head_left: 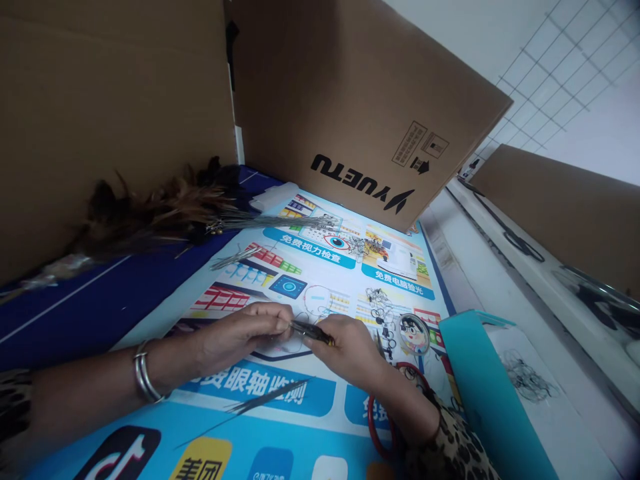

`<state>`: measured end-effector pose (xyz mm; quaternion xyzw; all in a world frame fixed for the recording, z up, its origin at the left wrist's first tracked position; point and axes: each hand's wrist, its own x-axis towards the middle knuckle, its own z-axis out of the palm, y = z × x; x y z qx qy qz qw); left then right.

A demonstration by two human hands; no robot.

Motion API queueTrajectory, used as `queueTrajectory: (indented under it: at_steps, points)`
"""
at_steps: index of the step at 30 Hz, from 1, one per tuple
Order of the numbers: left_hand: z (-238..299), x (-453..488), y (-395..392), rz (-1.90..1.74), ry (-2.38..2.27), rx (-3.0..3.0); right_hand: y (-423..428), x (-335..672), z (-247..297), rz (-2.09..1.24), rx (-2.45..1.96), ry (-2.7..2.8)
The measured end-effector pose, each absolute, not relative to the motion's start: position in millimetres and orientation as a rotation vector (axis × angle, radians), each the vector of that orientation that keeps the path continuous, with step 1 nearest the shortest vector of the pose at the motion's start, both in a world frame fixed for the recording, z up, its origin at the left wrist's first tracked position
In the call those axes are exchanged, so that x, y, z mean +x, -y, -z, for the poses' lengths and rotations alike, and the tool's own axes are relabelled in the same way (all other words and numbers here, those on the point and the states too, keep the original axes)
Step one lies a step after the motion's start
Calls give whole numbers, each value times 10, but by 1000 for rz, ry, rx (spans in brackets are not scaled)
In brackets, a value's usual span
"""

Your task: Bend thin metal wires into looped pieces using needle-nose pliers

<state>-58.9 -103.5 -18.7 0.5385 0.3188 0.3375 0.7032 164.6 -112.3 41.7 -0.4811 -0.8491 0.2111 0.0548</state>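
Note:
Both of my hands meet over the printed sheet in the middle. My right hand [350,347] is wrapped round a pair of pliers [314,331], whose jaws point left. The thumb and fingers of my left hand [245,328] are pinched together at the jaw tips. A thin wire [299,347] curves faintly below the pliers, between the hands; its end in my left fingers is hidden. Nearer to me lies a small bundle of straight wires [267,398]. Beneath my right forearm are red-handled scissors [371,427], partly covered.
Large cardboard panels [360,100] stand behind the sheet. Long wires [270,221] and brown feathers [165,203] lie at the back left. Small bent black wire pieces [383,310] are scattered to the right. A teal box [487,393] stands at the right, beside tangled wire [527,377].

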Motion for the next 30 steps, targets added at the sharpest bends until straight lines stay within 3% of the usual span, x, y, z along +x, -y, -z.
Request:
queueTrajectory:
  at_steps: [10, 30]
  points:
    - [175, -589, 1032, -730, -715, 1097, 1161, 1651, -473, -348, -1502, 2679]
    - [145, -583, 1057, -702, -713, 1117, 1194, 1657, -488, -167, -1510, 2876]
